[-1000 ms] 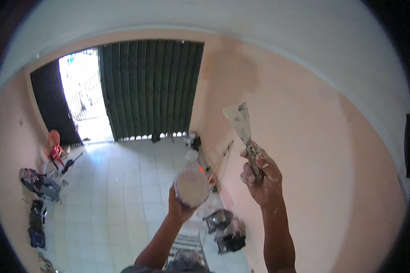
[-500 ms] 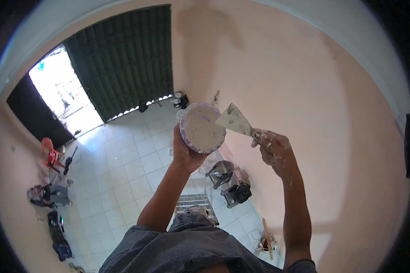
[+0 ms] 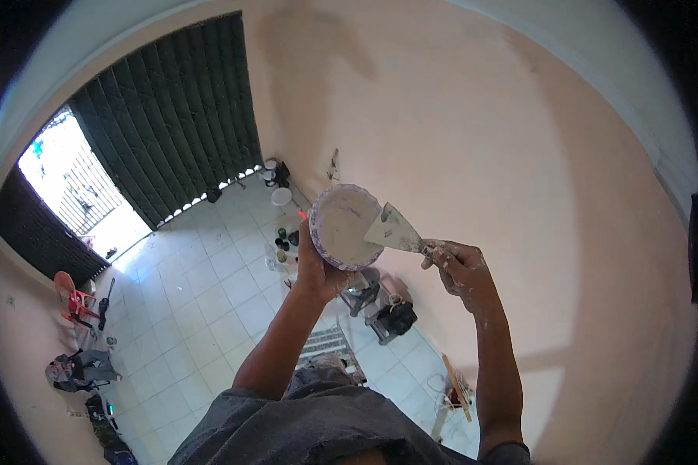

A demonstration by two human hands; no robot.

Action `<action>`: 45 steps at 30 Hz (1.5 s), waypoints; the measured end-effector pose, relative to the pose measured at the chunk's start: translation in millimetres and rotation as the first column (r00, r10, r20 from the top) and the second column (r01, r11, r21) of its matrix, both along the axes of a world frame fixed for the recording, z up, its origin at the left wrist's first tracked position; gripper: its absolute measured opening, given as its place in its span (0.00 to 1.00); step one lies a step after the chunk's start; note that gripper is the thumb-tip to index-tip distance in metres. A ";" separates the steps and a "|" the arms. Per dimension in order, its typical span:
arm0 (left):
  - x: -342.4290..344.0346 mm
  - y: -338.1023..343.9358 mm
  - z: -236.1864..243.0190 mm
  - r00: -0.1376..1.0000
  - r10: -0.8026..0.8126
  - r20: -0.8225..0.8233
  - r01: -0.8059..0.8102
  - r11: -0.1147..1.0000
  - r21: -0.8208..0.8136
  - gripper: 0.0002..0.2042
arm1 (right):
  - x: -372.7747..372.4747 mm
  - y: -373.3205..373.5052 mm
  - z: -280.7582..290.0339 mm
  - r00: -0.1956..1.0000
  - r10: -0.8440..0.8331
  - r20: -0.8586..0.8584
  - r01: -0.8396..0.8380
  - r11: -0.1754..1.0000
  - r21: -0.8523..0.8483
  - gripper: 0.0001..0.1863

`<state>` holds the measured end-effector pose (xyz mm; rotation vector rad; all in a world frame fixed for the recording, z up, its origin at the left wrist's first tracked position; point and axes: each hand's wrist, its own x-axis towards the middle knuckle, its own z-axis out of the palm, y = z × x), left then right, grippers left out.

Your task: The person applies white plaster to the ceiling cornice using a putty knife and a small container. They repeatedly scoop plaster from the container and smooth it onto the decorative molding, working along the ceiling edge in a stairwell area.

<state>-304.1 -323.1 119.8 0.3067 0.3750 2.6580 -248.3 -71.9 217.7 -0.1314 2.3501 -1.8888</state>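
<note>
Plainly, right fingers (image 3: 442, 258) pinching a putty knife (image 3: 396, 232), left fingers (image 3: 305, 249), partly hidden, cupping a round tub (image 3: 333, 261)

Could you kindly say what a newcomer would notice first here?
The round tub in the left hand, mid-picture, would probably come first, with the scraper in the right hand overlapping the tub's right edge. Next might be the dark folding door at upper left and the red chair at far left.

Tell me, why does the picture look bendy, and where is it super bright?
In the head view, the fisheye lens curves the top edge of the dark shutter; daylight glares white in the doorway; a soft shadow falls on the pink wall; the scraper shows fairly clearly.
</note>
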 end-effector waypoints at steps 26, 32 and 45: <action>1.9 17.3 -7.1 0.944 -0.272 0.188 0.261 0.962 0.078 0.36 | 81.2 22.4 -50.8 0.890 -0.330 -0.316 0.240 0.926 -0.291 0.24; -0.3 2.9 -23.2 0.989 -0.141 0.033 0.144 0.984 -0.101 0.35 | 79.2 -38.1 -54.1 0.867 -0.470 -0.167 0.358 0.820 -0.447 0.30; 15.5 -58.8 -42.1 0.991 -0.134 -0.016 0.128 0.970 -0.207 0.34 | 112.3 -107.6 -19.8 0.777 -0.597 -0.198 0.221 0.553 -0.803 0.22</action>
